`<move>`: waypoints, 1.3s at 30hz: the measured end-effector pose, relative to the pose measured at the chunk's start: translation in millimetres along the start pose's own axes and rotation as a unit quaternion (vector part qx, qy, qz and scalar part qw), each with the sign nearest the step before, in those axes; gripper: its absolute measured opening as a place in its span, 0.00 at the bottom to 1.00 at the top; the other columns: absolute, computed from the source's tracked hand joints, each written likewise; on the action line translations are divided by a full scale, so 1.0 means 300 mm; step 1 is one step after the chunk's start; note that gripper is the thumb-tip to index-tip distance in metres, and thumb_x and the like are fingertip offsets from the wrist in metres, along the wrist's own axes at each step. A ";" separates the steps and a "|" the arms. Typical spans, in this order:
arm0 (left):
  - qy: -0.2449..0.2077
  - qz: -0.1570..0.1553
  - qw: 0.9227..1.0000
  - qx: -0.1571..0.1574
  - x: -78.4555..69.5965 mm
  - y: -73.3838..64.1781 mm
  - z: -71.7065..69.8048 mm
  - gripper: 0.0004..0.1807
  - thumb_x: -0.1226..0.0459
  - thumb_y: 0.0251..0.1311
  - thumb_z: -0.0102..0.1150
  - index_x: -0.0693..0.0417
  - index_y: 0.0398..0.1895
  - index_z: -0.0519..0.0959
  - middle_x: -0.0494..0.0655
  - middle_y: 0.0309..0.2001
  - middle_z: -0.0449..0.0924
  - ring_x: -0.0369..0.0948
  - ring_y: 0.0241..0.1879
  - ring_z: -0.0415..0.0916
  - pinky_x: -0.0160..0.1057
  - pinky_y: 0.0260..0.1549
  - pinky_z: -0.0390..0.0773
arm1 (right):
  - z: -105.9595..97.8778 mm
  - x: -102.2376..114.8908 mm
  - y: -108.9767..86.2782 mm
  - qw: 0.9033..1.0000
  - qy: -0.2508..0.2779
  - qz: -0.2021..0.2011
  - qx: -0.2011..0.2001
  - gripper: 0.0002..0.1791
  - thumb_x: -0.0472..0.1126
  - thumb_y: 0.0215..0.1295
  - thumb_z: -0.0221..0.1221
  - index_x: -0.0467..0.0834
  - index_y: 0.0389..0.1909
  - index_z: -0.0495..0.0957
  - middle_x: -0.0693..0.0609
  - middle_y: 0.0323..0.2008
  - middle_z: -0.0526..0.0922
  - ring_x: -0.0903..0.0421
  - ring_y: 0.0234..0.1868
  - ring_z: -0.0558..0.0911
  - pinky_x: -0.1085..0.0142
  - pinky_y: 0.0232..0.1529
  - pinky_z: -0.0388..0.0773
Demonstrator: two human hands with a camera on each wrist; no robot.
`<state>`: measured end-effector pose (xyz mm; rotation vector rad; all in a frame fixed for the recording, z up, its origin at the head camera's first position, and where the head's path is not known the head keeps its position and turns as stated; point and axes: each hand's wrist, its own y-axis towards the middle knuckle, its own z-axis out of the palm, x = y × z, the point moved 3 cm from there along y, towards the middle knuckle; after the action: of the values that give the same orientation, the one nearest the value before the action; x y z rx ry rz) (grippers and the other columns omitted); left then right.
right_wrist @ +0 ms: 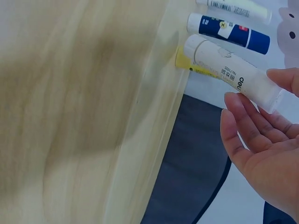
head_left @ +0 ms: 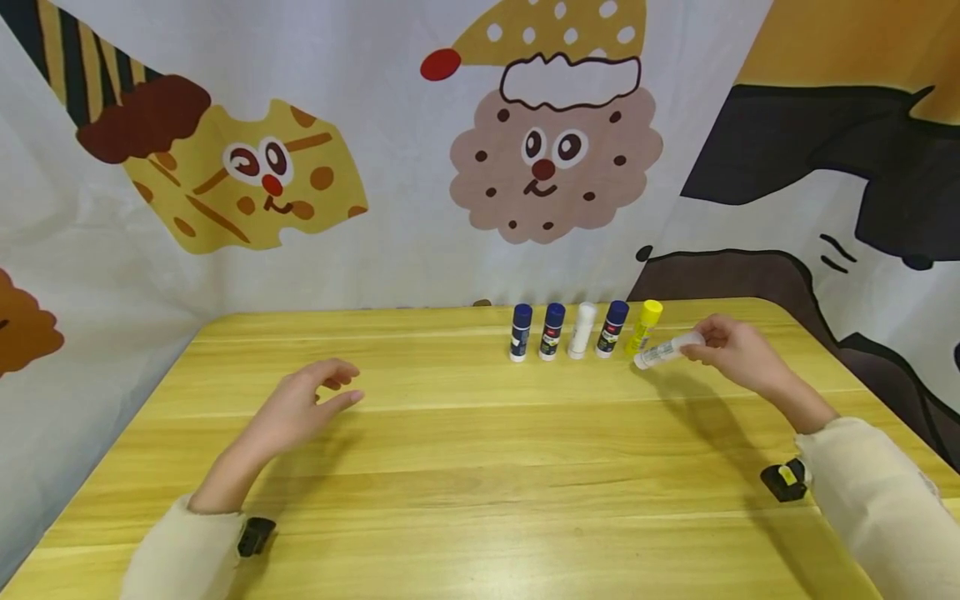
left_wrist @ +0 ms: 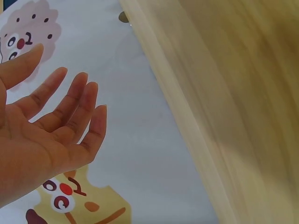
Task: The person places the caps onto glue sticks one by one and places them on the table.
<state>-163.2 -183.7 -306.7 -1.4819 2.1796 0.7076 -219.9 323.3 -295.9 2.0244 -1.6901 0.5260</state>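
In the head view my right hand (head_left: 738,354) pinches a white glue stick (head_left: 660,353) by one end between thumb and fingers. It leans sideways, its other end low beside a yellow glue stick (head_left: 645,325). Seen from the right wrist, the held white glue stick (right_wrist: 233,72) has printed lettering and overlaps the yellow one behind it. My left hand (head_left: 303,404) hovers over the left part of the table, fingers loosely bent and nothing in them; the left wrist view shows its palm (left_wrist: 32,144) bare.
Left of the yellow stick, a row of upright glue sticks lines the table's (head_left: 450,467) back edge: a navy one (head_left: 612,329), a white one (head_left: 582,331) and two more navy ones (head_left: 551,332). A cloth (head_left: 405,208) with cartoon prints hangs behind.
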 end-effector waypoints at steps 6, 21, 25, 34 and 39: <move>0.001 -0.007 1.000 0.001 0.014 -0.004 -0.005 0.18 0.59 0.61 0.56 0.63 0.49 0.73 0.57 0.45 0.76 0.54 0.46 0.71 0.54 0.39 0.72 | -0.016 -0.023 0.016 1.000 -0.004 0.014 0.001 0.23 0.44 0.63 0.56 0.26 0.44 0.68 0.34 0.37 0.77 0.46 0.34 0.78 0.66 0.26 0.74; 0.009 -0.018 1.000 0.002 0.049 -0.014 -0.021 0.20 0.58 0.61 0.56 0.63 0.50 0.73 0.57 0.46 0.76 0.53 0.46 0.71 0.52 0.39 0.72 | -0.033 -0.034 0.059 0.998 -0.024 0.047 -0.022 0.21 0.44 0.63 0.55 0.27 0.43 0.67 0.33 0.38 0.74 0.45 0.35 0.74 0.63 0.28 0.71; 0.009 -0.022 1.000 0.003 0.054 -0.018 -0.027 0.20 0.58 0.61 0.55 0.64 0.50 0.73 0.57 0.46 0.76 0.54 0.47 0.71 0.52 0.39 0.72 | -0.031 -0.040 0.068 0.998 -0.025 0.052 -0.021 0.23 0.45 0.64 0.54 0.27 0.45 0.65 0.32 0.40 0.73 0.43 0.36 0.74 0.62 0.30 0.71; 0.004 -0.032 0.999 0.002 0.073 -0.027 -0.042 0.20 0.58 0.63 0.54 0.63 0.51 0.73 0.59 0.47 0.75 0.55 0.48 0.69 0.54 0.41 0.71 | -0.022 -0.054 0.086 0.998 -0.027 0.057 -0.019 0.24 0.45 0.65 0.53 0.26 0.47 0.64 0.31 0.42 0.71 0.42 0.37 0.74 0.60 0.31 0.72; 0.001 -0.034 0.999 -0.002 0.074 -0.034 -0.054 0.20 0.57 0.63 0.53 0.63 0.51 0.72 0.60 0.47 0.75 0.55 0.48 0.69 0.54 0.41 0.71 | -0.019 -0.055 0.099 0.998 -0.021 0.055 -0.017 0.24 0.44 0.66 0.53 0.25 0.48 0.64 0.31 0.42 0.71 0.41 0.36 0.75 0.60 0.31 0.72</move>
<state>-162.1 -212.9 -308.8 -1.5507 2.1197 0.6881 -252.1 335.4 -297.5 1.9412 -1.8313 0.4903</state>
